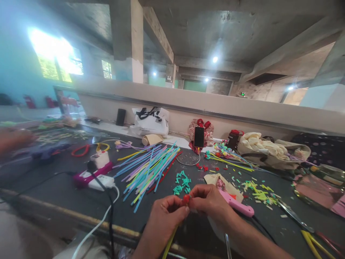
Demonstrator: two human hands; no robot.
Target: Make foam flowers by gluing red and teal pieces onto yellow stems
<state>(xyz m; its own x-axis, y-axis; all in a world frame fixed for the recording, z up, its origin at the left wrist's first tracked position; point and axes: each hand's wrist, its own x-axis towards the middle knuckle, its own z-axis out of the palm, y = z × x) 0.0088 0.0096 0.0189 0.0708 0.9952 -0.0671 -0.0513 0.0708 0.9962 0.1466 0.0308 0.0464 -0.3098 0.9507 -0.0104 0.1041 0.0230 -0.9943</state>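
My left hand point(164, 216) and my right hand point(210, 203) meet low in the middle of the view, fingertips pinched together on a small red piece point(185, 198). A yellow-green stick point(169, 242) runs down from under my left hand. A pink-handled tool point(237, 205) lies under or against my right hand, pointing right. Just beyond my hands lie small teal cut pieces point(182, 182) and a fan of long pastel sticks point(151, 169) on the dark table point(54, 183).
A power strip with plugs and cables point(94, 176) sits at left. A phone point(198, 136) stands propped at the back. Bags point(151, 122), a cloth bundle point(266, 147), yellow-green scraps point(256, 187), scissors point(291, 214) and a blurred hand point(13, 138) at far left.
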